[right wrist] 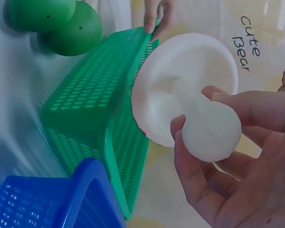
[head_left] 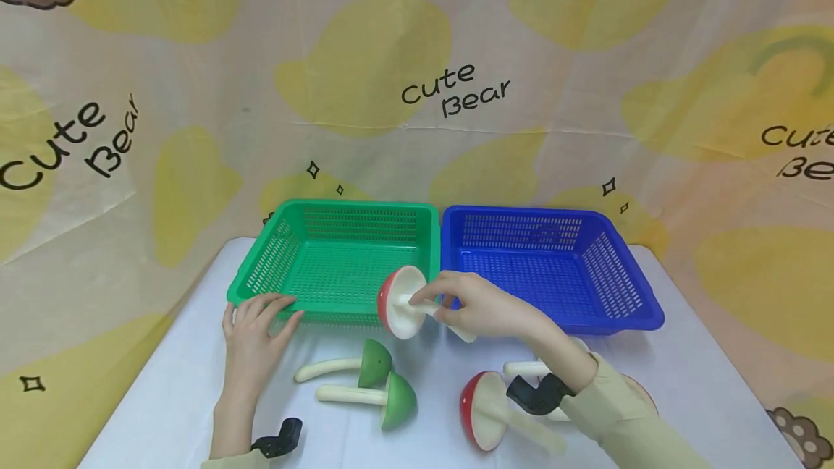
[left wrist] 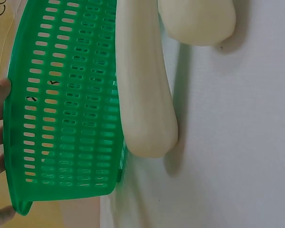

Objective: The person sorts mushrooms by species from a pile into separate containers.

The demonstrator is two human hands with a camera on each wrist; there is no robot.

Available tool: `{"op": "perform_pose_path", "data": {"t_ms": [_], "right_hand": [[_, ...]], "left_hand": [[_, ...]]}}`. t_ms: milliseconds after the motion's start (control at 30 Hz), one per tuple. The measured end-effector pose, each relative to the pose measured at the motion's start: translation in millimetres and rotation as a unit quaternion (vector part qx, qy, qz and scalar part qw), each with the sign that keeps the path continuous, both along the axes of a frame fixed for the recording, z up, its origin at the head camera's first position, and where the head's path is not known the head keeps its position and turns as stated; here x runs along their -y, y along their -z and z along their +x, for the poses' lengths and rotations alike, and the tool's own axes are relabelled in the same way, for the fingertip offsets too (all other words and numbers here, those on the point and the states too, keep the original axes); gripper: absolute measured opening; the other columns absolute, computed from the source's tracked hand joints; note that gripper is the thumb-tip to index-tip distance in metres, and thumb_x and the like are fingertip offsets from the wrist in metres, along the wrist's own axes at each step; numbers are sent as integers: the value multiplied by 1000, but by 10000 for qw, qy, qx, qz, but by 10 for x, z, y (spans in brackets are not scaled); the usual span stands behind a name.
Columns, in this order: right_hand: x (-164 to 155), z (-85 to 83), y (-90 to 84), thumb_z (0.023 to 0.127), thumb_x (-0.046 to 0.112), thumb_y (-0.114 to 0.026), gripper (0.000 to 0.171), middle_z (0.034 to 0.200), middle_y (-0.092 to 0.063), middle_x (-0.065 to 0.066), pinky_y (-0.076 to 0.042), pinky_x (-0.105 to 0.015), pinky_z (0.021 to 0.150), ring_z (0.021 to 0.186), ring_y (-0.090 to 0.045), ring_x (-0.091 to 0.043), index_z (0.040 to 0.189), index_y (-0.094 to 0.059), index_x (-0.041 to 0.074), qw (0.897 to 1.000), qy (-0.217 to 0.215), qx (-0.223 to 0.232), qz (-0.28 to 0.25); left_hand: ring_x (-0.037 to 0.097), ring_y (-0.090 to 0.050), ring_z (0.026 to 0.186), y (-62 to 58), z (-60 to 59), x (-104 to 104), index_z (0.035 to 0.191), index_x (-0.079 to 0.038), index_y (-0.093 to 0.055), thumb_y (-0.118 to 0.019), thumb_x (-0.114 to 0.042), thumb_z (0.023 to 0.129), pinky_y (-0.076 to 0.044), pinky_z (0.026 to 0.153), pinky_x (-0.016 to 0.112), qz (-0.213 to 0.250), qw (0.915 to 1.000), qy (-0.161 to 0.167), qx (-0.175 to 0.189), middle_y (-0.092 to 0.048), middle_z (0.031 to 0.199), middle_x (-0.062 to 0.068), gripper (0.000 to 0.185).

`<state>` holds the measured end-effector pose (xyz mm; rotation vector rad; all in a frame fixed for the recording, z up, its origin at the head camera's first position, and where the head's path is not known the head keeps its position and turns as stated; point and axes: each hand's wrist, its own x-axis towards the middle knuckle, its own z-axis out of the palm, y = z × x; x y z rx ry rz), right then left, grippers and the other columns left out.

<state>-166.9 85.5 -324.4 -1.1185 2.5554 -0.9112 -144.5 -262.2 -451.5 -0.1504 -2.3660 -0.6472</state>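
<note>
At the near rim of the green basket [head_left: 339, 255] I see the left hand [head_left: 257, 324] resting with its fingers flat, holding nothing. To the right of it, the right hand [head_left: 485, 304] grips a red mushroom [head_left: 400, 301] by its white stem and holds it up over the gap where the green basket meets the blue basket [head_left: 547, 266]. Both baskets look empty, so I think no mushroom has been put away yet. Below the lifted mushroom, two green mushrooms [head_left: 381, 386] lie on the table [head_left: 169, 396]. Below the right hand lies another red mushroom [head_left: 485, 411], and one more is partly hidden by the sleeve.
</note>
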Motion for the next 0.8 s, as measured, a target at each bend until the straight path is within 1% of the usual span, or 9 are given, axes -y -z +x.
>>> {"op": "perform_pose_path", "data": {"t_ms": [167, 333, 500, 633, 800], "right_hand": [[67, -110, -27, 89, 4, -59, 33, 106, -66, -2, -48, -21, 72, 85, -60, -11, 119, -67, 15, 9999, 19, 121, 57], [159, -231, -27, 89, 3, -59, 33, 113, -66, -5, -50, -22, 76, 92, -65, -16, 120, -67, 13, 9998, -43, 208, 32], [245, -336, -19, 91, 5, -58, 33, 119, -65, -5, -51, -23, 79, 99, -65, -20, 122, -66, 13, 9992, -145, 383, 41], [315, -422, -9, 92, 4, -57, 33, 122, -63, -7, -51, -23, 78, 98, -64, -22, 123, -65, 11, 9986, -188, 492, 58], [426, -554, 33, 92, 3, -54, 34, 123, -64, -8, -51, -22, 72, 93, -64, -21, 124, -64, 11, 9973, -130, 715, 64]], "left_hand": [[35, -51, 111, 4, 3, 11, 103, -12, -71, -80, -15, 76, -15, 110, 70, -19, 10000, -22, 25, -67, 107, 12, 29], [35, -51, 111, 4, 7, 14, 103, -12, -71, -80, -15, 75, -15, 110, 71, -16, 10000, -20, 27, -67, 107, 12, 30], [35, -50, 111, -1, 16, 6, 103, -11, -71, -80, -13, 75, -16, 109, 71, -19, 10000, -19, 3, -67, 106, 12, 30], [35, -51, 111, -3, 18, 5, 103, -11, -71, -80, -12, 74, -16, 109, 71, -35, 10000, -13, -31, -67, 106, 12, 30], [35, -51, 110, -15, 21, 2, 103, -11, -71, -80, -13, 75, -17, 108, 71, -35, 10000, -13, -62, -67, 106, 12, 29]]}}
